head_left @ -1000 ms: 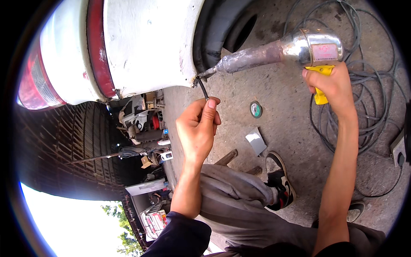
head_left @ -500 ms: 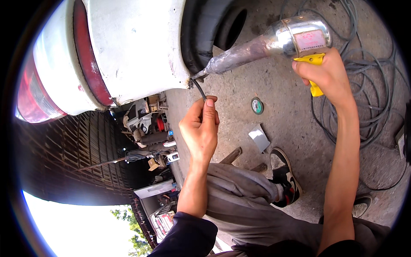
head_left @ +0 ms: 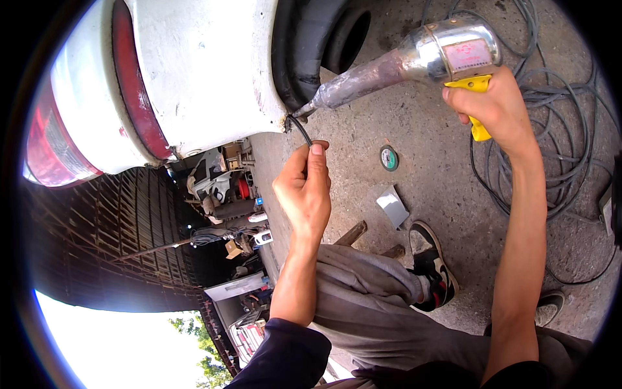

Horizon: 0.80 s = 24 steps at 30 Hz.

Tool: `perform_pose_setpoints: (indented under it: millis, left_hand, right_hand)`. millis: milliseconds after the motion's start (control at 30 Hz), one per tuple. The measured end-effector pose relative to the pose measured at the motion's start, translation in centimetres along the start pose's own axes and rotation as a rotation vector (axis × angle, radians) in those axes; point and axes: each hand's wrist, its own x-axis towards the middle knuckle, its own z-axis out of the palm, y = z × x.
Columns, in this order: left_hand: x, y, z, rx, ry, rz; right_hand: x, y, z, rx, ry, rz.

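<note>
My right hand (head_left: pixel 492 110) is wrapped round the yellow handle (head_left: pixel 476 85) of a metal hot-air gun (head_left: pixel 440 52). Its narrow nozzle (head_left: pixel 311 104) points left at the lower corner of a white vehicle panel (head_left: pixel 201 78), where the paint is chipped. My left hand (head_left: pixel 302 188), below that corner, pinches a thin black rod (head_left: pixel 299 129) between thumb and fingers. The rod's upper end is at the corner, by the nozzle tip; whether they touch is hard to tell. A black tyre (head_left: pixel 295 58) lies just behind the panel.
On the concrete lie a green-centred disc (head_left: pixel 389 158), a grey card (head_left: pixel 392 206), a wooden piece (head_left: pixel 353 233) and looped cables (head_left: pixel 570 155). A red light strip (head_left: pixel 129 84) runs along the vehicle. Cluttered goods (head_left: pixel 217 181) stand behind, beside a dark roof structure (head_left: pixel 116 220).
Since a second ago the panel, gun and right hand have shifted up and left in view, along with some background shift. My left hand keeps its pinch on the rod.
</note>
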Motion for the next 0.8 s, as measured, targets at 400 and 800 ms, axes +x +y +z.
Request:
perform_pose_setpoints:
  millis: [400,800]
  left_hand:
    - [0.21,-0.29,0.24,0.025,0.018,0.031]
    - [0.41,-0.44,0.56,0.053,0.040,0.058]
  right_hand:
    - [0.06,0.14,-0.13,-0.001,-0.003,-0.014]
    - [0.11,0.23,-0.18,-0.017,0.004,-0.033]
